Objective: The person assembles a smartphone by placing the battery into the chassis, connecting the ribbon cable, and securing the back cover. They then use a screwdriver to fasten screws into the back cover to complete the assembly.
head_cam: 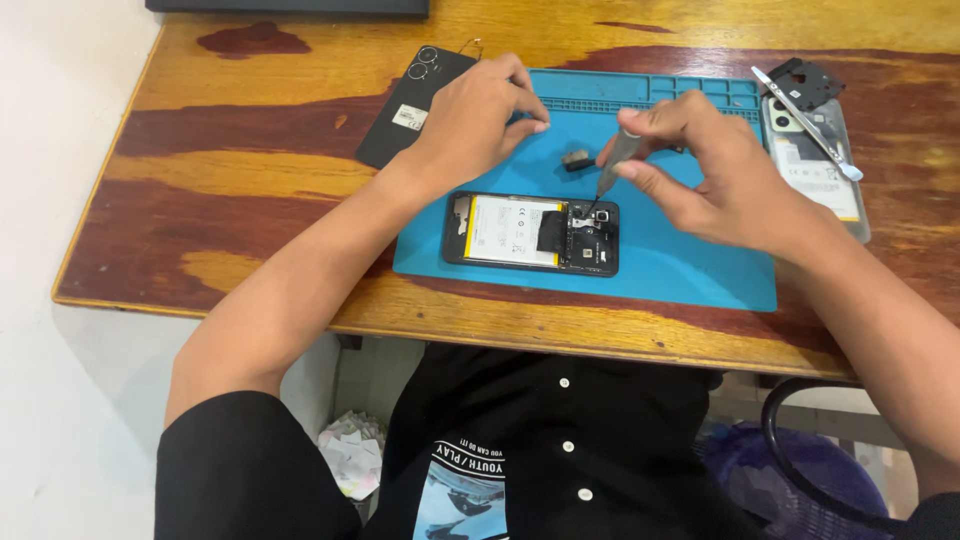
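We see the opened phone [531, 234] lying on the blue mat [690, 265]. Our right hand [715, 170] pinches a screwdriver [612, 165], tip down on the phone's upper end. Our left hand [475, 115] hovers over the mat, fingertips pressed together; whether they grip anything is unclear. A small dark part [576, 160] lies between the hands. A back cover [408, 105] sits partly hidden behind the left hand, and another phone [825, 170] with tweezers [805, 120] lies right.

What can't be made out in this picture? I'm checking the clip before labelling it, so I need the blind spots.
Head view only:
- Tool tip: the right hand grips a grey screwdriver; its contact point on the opened phone is too small to see.
- The left hand has its fingertips pinched; anything between them is too small to tell.
- The black back cover is partly hidden by the left hand.
- Small dark part on the blue mat: too small to identify.
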